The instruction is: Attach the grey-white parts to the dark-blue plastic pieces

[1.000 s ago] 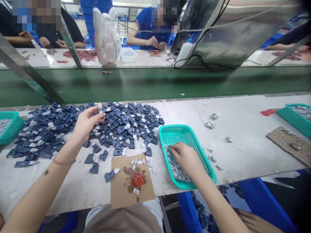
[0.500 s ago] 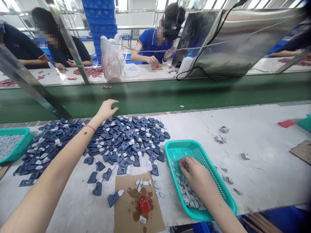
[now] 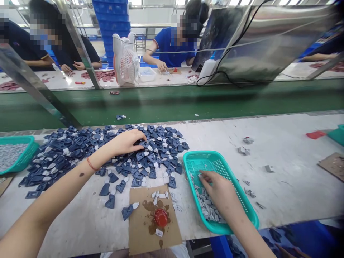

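Note:
My left hand (image 3: 130, 141) is over a wide pile of dark blue plastic pieces with pale grey tabs (image 3: 161, 143). Its thumb and fingers are spread apart, with the tips at the pieces. Inside a green plastic basket (image 3: 189, 154), my right hand (image 3: 219, 191) pinches a small grey clip (image 3: 200, 175), mostly hidden by the fingertips. More grey clips (image 3: 208, 209) lie in the basket beneath it. Between the hands, a cardboard sheet (image 3: 142, 238) carries a red round cap (image 3: 161, 217), wet stains and a few grey clips (image 3: 162, 195).
Behind the pile runs a green conveyor belt (image 3: 166, 104) with one blue piece (image 3: 120, 117) on it. Another green basket (image 3: 25, 161) stands far left. Loose grey scraps (image 3: 243, 150) lie at right. Across the belt, co-workers sit by a metal panel (image 3: 268, 46) and a bottle (image 3: 206, 70).
My left hand has moved from the belt's edge back and right onto the pile. A blue piece now shows on the belt where that hand was. My right hand stays in the basket.

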The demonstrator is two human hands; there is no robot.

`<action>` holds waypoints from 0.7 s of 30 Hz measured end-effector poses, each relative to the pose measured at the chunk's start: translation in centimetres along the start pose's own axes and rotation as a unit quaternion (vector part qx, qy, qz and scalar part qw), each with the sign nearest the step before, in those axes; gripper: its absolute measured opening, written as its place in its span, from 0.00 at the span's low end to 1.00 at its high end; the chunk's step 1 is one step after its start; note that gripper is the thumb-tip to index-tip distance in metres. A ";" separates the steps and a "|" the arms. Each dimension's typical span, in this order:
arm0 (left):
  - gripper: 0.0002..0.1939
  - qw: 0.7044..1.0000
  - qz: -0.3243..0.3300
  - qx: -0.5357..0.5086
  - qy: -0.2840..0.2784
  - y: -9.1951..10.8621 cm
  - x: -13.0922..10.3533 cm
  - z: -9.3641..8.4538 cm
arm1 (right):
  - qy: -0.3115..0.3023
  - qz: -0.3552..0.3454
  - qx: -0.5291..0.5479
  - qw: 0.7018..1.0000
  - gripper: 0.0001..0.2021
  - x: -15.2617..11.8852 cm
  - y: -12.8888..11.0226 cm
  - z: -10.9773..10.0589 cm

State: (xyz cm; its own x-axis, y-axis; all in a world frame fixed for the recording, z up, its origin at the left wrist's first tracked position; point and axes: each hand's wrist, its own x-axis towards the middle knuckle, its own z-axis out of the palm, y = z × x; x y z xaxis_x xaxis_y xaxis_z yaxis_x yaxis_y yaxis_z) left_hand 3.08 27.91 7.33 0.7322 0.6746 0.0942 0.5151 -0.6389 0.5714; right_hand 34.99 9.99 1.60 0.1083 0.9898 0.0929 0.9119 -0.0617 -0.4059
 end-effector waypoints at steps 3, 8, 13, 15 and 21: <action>0.13 0.996 -0.043 -0.038 0.061 0.7 -1.5 -0.5 | 0.002 0.005 0.009 1.000 0.10 0.2 0.0 -0.2; 0.20 0.885 -0.183 -0.378 0.201 3.0 -6.4 0.5 | 0.039 -0.006 0.043 0.998 0.09 -1.0 -2.1 -1.4; 0.24 0.773 -0.298 -0.526 0.191 5.8 -11.9 4.6 | 0.008 -0.109 0.135 0.985 0.07 -4.6 -7.5 -1.9; 0.21 0.750 -0.320 -0.549 0.183 7.0 -13.7 6.5 | -0.040 -0.139 0.149 0.978 0.07 -6.1 -9.4 -1.3; 0.13 0.701 -0.325 -0.607 0.187 9.9 -17.0 10.8 | -0.091 -0.191 0.108 0.971 0.08 -7.9 -11.9 0.4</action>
State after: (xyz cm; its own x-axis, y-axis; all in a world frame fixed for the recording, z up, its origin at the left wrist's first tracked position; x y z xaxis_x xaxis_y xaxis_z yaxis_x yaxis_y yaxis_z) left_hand 0.57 6.09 2.57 0.2332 0.8718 -0.4308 -0.2391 0.4808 0.8436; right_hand 23.10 2.99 5.35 -0.3111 0.9427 0.1205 0.7652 0.3236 -0.5565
